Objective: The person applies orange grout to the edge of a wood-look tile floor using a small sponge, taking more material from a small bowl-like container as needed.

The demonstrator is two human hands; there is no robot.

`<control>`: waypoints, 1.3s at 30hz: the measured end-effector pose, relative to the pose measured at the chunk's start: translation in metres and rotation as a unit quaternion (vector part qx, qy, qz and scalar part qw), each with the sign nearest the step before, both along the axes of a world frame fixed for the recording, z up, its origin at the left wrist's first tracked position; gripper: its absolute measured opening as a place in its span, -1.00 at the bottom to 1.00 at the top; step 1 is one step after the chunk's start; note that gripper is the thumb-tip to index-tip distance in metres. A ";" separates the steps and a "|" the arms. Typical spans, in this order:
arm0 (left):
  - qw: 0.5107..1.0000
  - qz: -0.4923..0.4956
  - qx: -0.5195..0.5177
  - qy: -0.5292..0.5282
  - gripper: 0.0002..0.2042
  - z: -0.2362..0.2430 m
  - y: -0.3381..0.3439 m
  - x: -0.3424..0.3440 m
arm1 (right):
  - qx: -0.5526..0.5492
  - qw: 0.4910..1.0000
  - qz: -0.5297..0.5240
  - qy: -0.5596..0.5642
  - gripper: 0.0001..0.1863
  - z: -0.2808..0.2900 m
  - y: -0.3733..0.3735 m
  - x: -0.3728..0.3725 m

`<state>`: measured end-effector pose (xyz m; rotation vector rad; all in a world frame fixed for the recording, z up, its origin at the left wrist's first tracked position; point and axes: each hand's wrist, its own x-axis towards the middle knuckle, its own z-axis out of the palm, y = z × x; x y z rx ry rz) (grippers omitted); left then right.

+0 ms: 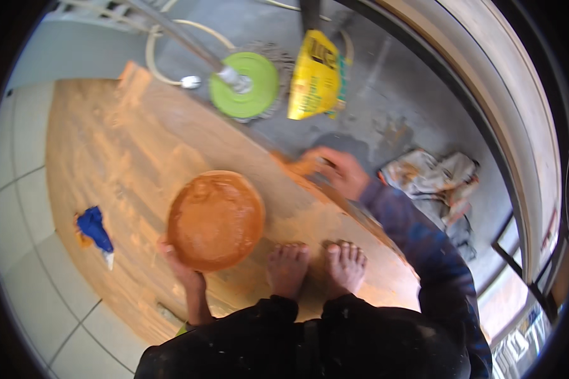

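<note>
My left hand (pixel 182 265) grips the lower left side of a round bowl (pixel 257 218), with most of its fingers hidden beneath. Wet orange paste (pixel 215 218) coats the inside of the bowl. Under it lies a wide wooden board (pixel 139 145), streaked with the same orange. My bare feet stand on this board, to the right of the bowl. Over the board's far right edge, my right hand (pixel 341 174) is closed and blurred. Something orange-smeared sticks out from its fingers toward the edge, too unclear to name. Orange paste clings along that edge.
A mop (pixel 245 85) with a green disc head rests on the grey floor beyond the board, near a white cable plug (pixel 190 82). Beside it is a yellow package (pixel 316 76). A stained crumpled bag (pixel 430 174) lies right; a blue crumpled wrapper (pixel 95 228) lies left.
</note>
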<state>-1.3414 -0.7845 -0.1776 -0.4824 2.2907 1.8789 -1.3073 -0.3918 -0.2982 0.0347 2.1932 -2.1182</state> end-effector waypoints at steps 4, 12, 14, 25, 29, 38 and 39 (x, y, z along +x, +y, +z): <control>0.999 -0.012 -0.025 0.038 -0.57 -0.003 0.015 -0.003 | 0.091 0.994 -0.006 -0.067 -0.77 0.037 0.038 0.072; 1.000 0.013 -0.011 0.005 -0.65 0.000 0.011 -0.002 | 0.185 0.981 -0.048 0.011 -0.65 0.076 0.004 0.042; 1.000 0.012 -0.016 0.012 -0.65 0.000 0.005 -0.002 | 0.249 0.962 -0.014 0.114 -0.55 0.064 -0.009 0.043; 0.999 0.029 -0.019 0.023 -0.63 0.004 0.002 0.001 | 0.267 0.950 0.022 0.157 -0.58 0.094 0.006 -0.002; 1.000 0.021 -0.006 0.005 -0.61 0.001 0.008 -0.001 | 0.317 0.923 0.084 0.202 -0.62 0.052 -0.005 -0.027; 0.999 0.017 -0.038 -0.004 -0.55 0.004 0.000 -0.002 | 0.275 0.938 0.197 0.069 -0.68 0.085 0.037 0.081; 0.998 0.009 -0.060 0.000 -0.54 0.004 -0.003 -0.001 | 0.275 0.939 0.194 0.065 -0.68 0.083 0.035 0.075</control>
